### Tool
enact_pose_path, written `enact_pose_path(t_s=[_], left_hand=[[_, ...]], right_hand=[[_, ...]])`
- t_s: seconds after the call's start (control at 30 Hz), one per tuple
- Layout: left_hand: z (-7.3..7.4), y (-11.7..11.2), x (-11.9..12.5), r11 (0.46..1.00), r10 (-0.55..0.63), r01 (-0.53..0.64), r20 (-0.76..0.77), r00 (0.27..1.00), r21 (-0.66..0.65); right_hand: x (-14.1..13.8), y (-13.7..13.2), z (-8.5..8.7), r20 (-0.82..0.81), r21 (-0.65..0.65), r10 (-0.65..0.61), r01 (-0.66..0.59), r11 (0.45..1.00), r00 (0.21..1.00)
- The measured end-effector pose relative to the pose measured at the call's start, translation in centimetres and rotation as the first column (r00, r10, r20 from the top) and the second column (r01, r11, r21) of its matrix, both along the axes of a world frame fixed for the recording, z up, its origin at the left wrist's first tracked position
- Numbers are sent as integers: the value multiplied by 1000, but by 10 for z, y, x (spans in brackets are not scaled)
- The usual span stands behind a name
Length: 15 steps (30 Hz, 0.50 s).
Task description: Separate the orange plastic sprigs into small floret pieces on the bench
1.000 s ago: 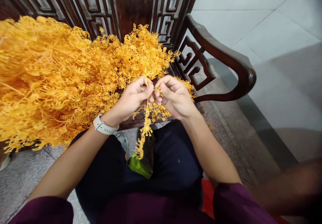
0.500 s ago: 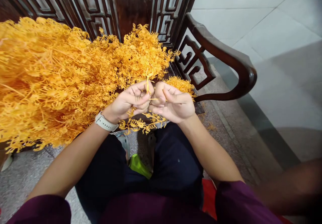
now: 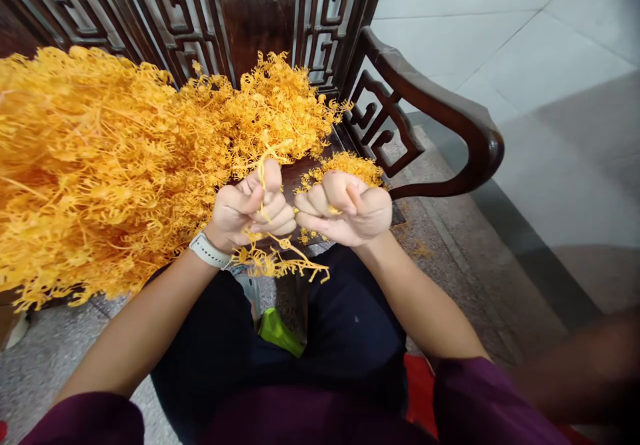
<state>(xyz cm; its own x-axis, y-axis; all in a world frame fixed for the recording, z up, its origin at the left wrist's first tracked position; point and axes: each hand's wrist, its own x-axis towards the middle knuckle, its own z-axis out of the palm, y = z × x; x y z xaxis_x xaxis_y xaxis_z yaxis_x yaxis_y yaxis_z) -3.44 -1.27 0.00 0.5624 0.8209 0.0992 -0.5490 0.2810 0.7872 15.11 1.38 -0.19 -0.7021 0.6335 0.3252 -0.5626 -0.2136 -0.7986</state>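
My left hand [image 3: 255, 205] is closed on a yellow-orange plastic sprig [image 3: 287, 265], whose thin branches stick up past the thumb and hang below the fingers. Close beside it, my right hand [image 3: 347, 208] is curled into a fist. A small yellow bit shows between its fingers, but most of what it holds is hidden. Behind my left hand a large heap of the same orange artificial sprigs [image 3: 125, 165] spreads over the bench. Beyond my right hand lies a smaller pile of yellow pieces [image 3: 345, 165].
The dark carved wooden bench [image 3: 260, 25] has a curved armrest [image 3: 450, 118] on the right. A white tiled wall [image 3: 460, 45] stands beyond. Something bright green [image 3: 280, 335] is between my legs, and a red seat [image 3: 420, 385] shows beside my thigh. Small yellow scraps are on the floor.
My hands have drawn slightly apart, the left going left and the right curling into a tighter fist. The sprig's lower branches now hang more visibly below my left hand.
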Motion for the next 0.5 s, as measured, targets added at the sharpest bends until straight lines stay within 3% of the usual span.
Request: enact_pose_path(t_s=[0.1,0.2,0.27,0.3,0.33,0.4,0.43,0.5], left_hand=[[12,-2,2,996,90,-90,7,996,-5],[18,2,2,982,186,-186,-19,982,-14],[17,7,0,963,269,-270,-58,961,-16],[16,10,-2,949,313,-315,-72,947,-22],[14,13,-5,934,351,-355,-79,933,-33],[10,18,-10,910,405,-410,-80,911,-56],[9,19,-13,901,423,-429,-83,902,-67],[8,21,-16,885,449,-457,-102,888,-87]], right_hand=[[2,2,2,38,6,-151,151,988,988],[5,12,-2,204,84,-296,285,955,933],[12,23,-8,361,270,-461,382,884,811],[17,29,-12,428,415,-565,402,816,705],[23,35,-17,474,570,-663,372,733,579],[38,47,-25,517,787,-781,165,594,350],[45,52,-29,538,824,-799,32,565,269],[58,58,-36,600,799,-783,-185,572,166]])
